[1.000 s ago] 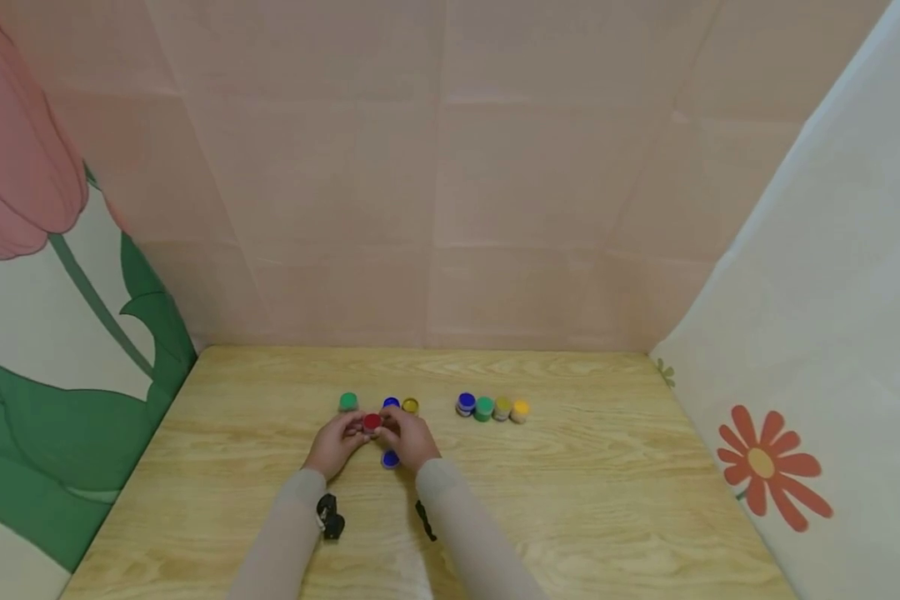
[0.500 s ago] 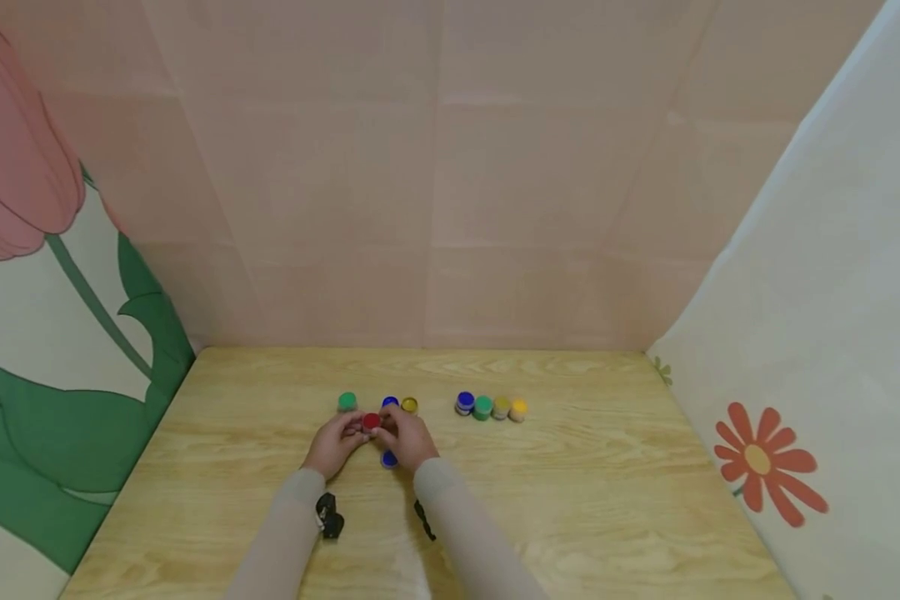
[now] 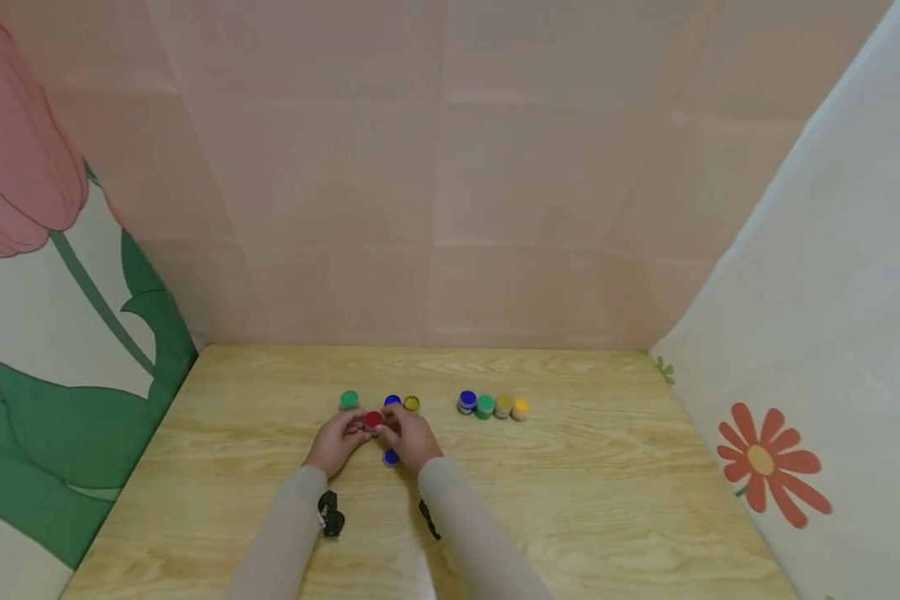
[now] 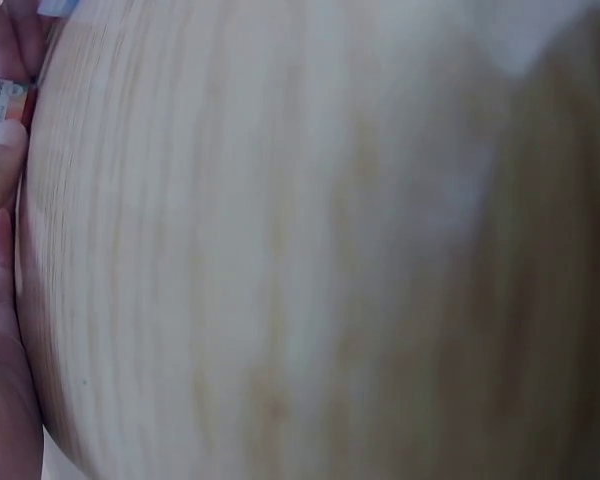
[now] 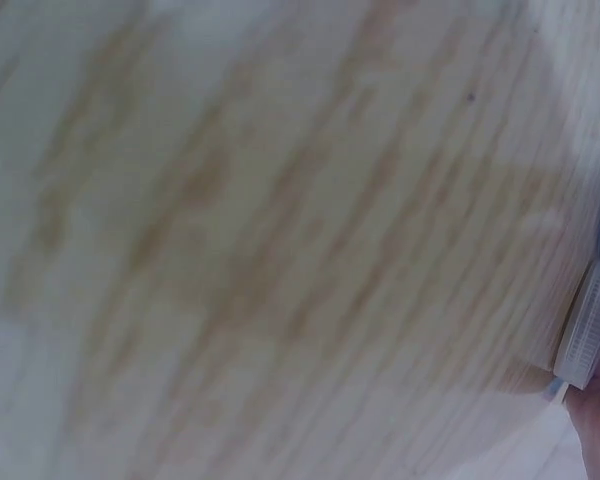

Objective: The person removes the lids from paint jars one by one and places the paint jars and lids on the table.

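Observation:
In the head view, a small jar with a red top (image 3: 373, 420) is between my two hands over the table. My left hand (image 3: 335, 442) grips its left side; in the left wrist view the thumb (image 4: 2, 160) lies against the labelled side of the jar (image 4: 2, 105). My right hand (image 3: 412, 437) pinches the jar's right side with finger and thumb. Just below the hands sits a blue-topped piece (image 3: 392, 457), partly covered by the right hand. Behind the fingers are a blue-topped jar (image 3: 392, 401), half hidden, and a dark yellow one (image 3: 412, 404).
A green-topped jar (image 3: 349, 400) stands behind the left hand. To the right, a row holds blue (image 3: 467, 402), green (image 3: 485, 407), olive (image 3: 503, 407) and orange-yellow (image 3: 521, 408) jars. The wood-grain table (image 3: 607, 483) meets printed cloth walls at the back and sides.
Both hands keep nearly the same place and hold on the red-topped jar. The head view shifts very slightly; the other jars stay where they were.

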Demonstrator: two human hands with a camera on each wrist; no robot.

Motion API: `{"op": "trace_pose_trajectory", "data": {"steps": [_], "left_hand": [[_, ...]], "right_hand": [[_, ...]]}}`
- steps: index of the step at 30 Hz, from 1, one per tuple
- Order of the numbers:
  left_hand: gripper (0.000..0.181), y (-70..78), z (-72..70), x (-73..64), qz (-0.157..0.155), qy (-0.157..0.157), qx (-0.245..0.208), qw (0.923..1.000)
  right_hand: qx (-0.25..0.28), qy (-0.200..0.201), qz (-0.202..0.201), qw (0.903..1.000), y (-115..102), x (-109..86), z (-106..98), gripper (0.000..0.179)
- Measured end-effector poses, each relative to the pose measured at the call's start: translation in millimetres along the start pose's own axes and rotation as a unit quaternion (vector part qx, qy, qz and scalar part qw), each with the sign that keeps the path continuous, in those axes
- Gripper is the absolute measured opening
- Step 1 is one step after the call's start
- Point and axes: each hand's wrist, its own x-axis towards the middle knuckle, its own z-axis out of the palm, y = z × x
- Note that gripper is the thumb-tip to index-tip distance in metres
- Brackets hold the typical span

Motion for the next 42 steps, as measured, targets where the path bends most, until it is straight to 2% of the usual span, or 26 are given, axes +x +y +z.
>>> {"op": "trace_pose_trajectory", "data": {"steps": [7, 15, 22, 30, 35, 42], "left_hand": [[0.034, -1.0, 0.2, 1.3, 0.008, 0.001, 0.009, 0.9999], [0.035, 1.6, -0.1, 0.9, -0.011, -0.003, 0.000, 0.9999], [0.035, 2.2, -0.6, 0.9, -0.008, -0.001, -0.002, 1.0000], [0.034, 1.3, -0.8, 1.5, -0.009, -0.005, -0.002, 0.9999], [0.035, 2.1, -1.1, 1.2, -0.017, -0.006, 0.003, 0.9998], [0.036, 2.0, -1.3, 0.7, -0.017, -0.005, 0.002, 0.9998]], "right_hand": [[0.008, 0.010, 0.000, 0.9999, 0.2, 0.7, 1.2, 0.020], [-0.010, 0.000, -0.011, 0.9999, 1.3, 0.4, -0.1, 0.028], [0.003, 0.006, -0.002, 1.0000, -0.3, -0.4, 0.2, 0.027], [-0.017, 0.018, -0.020, 0.9995, 0.2, 2.0, 3.9, 0.025], [-0.027, 0.009, -0.028, 0.9992, -0.3, 1.2, 2.5, 0.030], [-0.009, -0.003, 0.003, 1.0000, -1.9, -1.1, 1.7, 0.027]]}}
